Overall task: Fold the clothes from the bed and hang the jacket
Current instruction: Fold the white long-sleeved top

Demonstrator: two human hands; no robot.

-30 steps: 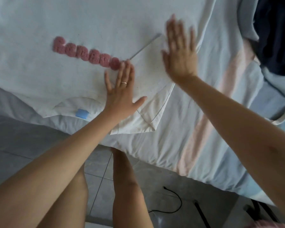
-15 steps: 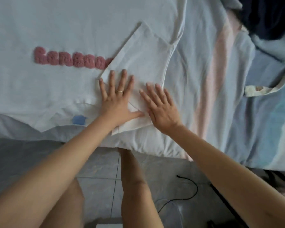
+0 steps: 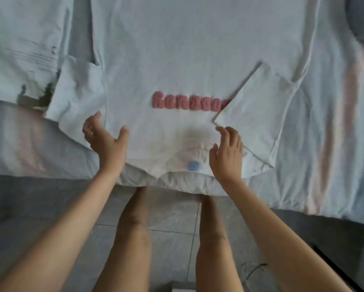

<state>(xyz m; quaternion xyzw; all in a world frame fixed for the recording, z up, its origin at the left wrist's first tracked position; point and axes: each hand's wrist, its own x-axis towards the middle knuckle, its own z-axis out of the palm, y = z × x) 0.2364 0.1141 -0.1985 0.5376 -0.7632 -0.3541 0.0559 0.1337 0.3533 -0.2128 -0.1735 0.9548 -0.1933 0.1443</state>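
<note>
The left grip (image 3: 105, 142) was wide, fingers loosely curled and holding nothing, over a shoulder of the white T-shirt (image 3: 176, 49). The right grip (image 3: 226, 153) was likewise open, beside the folded-in sleeve (image 3: 259, 114). The T-shirt lay flat on the bed (image 3: 334, 144) (pink lettering (image 3: 189, 102) up), above a tiled floor (image 3: 172, 218).

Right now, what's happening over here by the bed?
A person stands at the edge of the bed, folding a white T-shirt with pink lettering. One sleeve is folded in over the end of the lettering; the other sleeve lies spread out. The left hand and right hand are open near the collar end, gripping nothing. Another white garment lies further left.
</note>
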